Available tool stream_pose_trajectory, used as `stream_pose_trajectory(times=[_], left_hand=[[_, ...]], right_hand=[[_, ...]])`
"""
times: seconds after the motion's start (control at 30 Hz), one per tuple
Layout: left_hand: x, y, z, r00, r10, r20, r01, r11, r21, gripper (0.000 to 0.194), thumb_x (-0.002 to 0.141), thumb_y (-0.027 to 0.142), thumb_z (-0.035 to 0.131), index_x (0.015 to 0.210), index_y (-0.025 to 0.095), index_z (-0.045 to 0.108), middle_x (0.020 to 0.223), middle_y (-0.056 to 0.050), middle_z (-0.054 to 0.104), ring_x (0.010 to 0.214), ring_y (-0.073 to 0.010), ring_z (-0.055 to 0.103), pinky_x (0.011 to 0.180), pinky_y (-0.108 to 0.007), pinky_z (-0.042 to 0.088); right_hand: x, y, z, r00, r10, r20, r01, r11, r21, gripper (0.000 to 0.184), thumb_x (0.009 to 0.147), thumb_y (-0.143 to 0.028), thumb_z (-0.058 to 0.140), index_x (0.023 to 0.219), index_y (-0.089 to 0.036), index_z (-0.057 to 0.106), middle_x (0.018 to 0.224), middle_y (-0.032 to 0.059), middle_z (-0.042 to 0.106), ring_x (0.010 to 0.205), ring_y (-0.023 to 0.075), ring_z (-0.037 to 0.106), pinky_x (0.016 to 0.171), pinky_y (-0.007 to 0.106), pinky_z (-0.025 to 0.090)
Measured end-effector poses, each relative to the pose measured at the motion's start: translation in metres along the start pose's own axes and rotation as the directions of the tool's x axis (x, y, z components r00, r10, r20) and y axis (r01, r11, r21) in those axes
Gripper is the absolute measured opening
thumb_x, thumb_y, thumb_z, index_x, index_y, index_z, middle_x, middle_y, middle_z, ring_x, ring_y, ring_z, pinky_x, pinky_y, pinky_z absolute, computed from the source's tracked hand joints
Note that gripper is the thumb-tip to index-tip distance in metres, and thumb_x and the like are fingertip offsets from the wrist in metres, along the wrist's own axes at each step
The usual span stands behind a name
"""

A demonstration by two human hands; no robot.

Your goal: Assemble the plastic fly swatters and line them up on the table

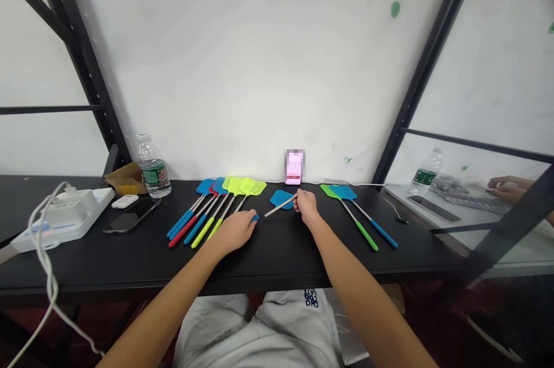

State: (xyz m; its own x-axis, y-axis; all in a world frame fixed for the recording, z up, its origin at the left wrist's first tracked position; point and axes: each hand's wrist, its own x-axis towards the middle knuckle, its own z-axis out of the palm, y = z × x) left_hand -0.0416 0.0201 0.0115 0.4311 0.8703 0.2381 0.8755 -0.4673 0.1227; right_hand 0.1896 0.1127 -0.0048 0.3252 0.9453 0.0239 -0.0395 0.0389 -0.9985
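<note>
Right now, the right hand (306, 207) pinches a thin metal rod (280, 206) between its fingers. The rod belongs to a blue fly swatter (282, 199), and the flat blue head of the swatter lies on the black table (303, 264), just past the hand. The rod points left, toward the other hand. The left hand (236, 229) rests on the table close by, with its fingers curled around a small blue piece (255, 217). The piece is too hidden to tell just what it is. It sits just beside the end of the rod. Farther left, a row of swatters (208, 212) lies side by side, with blue, red and yellow-green handles. To the right lie a green swatter (357, 221) and another blue swatter (372, 222). A water bottle (153, 166), a black phone (132, 215) and a white power strip (64, 218) sit at the far left. A second phone (294, 166) stands against the wall, its screen blurred.
</note>
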Motion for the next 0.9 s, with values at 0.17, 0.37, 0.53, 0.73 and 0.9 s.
stream_pose_trajectory(times=[0.17, 0.37, 0.53, 0.73, 0.9], left_hand=[[0.001, -0.001, 0.001, 1.000, 0.008, -0.005, -0.008, 1.000, 0.005, 0.022, 0.096, 0.033, 0.035, 0.092, 0.021, 0.053, 0.091, -0.007, 0.065, 0.087, -0.0223, 0.061, 0.072, -0.030, 0.040], [0.001, -0.003, 0.003, 1.000, 0.014, -0.007, -0.014, 1.000, 0.006, 0.022, 0.096, 0.033, 0.035, 0.093, 0.021, 0.053, 0.090, -0.007, 0.065, 0.087, -0.0227, 0.062, 0.071, -0.030, 0.040], [0.001, -0.003, 0.003, 1.000, 0.016, -0.016, -0.016, 1.000, -0.001, 0.021, 0.096, 0.033, 0.034, 0.094, 0.021, 0.052, 0.091, -0.007, 0.065, 0.089, -0.0225, 0.061, 0.072, -0.031, 0.040], [0.000, 0.000, 0.000, 1.000, 0.010, -0.006, -0.010, 1.000, -0.003, 0.021, 0.096, 0.032, 0.035, 0.092, 0.021, 0.052, 0.091, -0.007, 0.065, 0.089, -0.0228, 0.062, 0.073, -0.031, 0.041], [0.000, 0.002, -0.002, 1.000, -0.010, 0.004, 0.010, 1.000, -0.005, 0.023, 0.096, 0.033, 0.034, 0.091, 0.021, 0.053, 0.091, -0.007, 0.065, 0.089, -0.0232, 0.062, 0.073, -0.031, 0.041]], right_hand=[[-0.006, -0.007, 0.001, 0.999, 0.036, -0.003, -0.036, 0.997, 0.062, 0.015, 0.082, -0.024, 0.049, 0.069, -0.018, 0.052, 0.043, -0.0031, 0.049, 0.041, 0.0144, 0.057, 0.040, 0.021, 0.044], [-0.009, -0.012, 0.000, 0.999, 0.038, 0.017, -0.040, 0.991, 0.129, 0.015, 0.082, -0.022, 0.046, 0.068, -0.017, 0.051, 0.044, -0.0035, 0.049, 0.044, 0.0156, 0.061, 0.048, 0.024, 0.050], [-0.007, -0.011, 0.000, 0.999, 0.036, 0.027, -0.039, 0.990, 0.134, 0.013, 0.081, -0.020, 0.047, 0.069, -0.017, 0.051, 0.044, -0.0034, 0.049, 0.042, 0.0156, 0.060, 0.046, 0.023, 0.048], [-0.011, -0.013, 0.001, 0.997, 0.046, 0.055, -0.053, 0.988, 0.142, 0.013, 0.082, -0.022, 0.047, 0.070, -0.017, 0.051, 0.044, -0.0036, 0.049, 0.041, 0.0165, 0.060, 0.048, 0.026, 0.051], [-0.015, -0.015, 0.002, 0.997, 0.040, 0.072, -0.050, 0.989, 0.136, 0.014, 0.083, -0.023, 0.046, 0.071, -0.017, 0.051, 0.044, -0.0040, 0.049, 0.039, 0.0151, 0.057, 0.047, 0.026, 0.051]])
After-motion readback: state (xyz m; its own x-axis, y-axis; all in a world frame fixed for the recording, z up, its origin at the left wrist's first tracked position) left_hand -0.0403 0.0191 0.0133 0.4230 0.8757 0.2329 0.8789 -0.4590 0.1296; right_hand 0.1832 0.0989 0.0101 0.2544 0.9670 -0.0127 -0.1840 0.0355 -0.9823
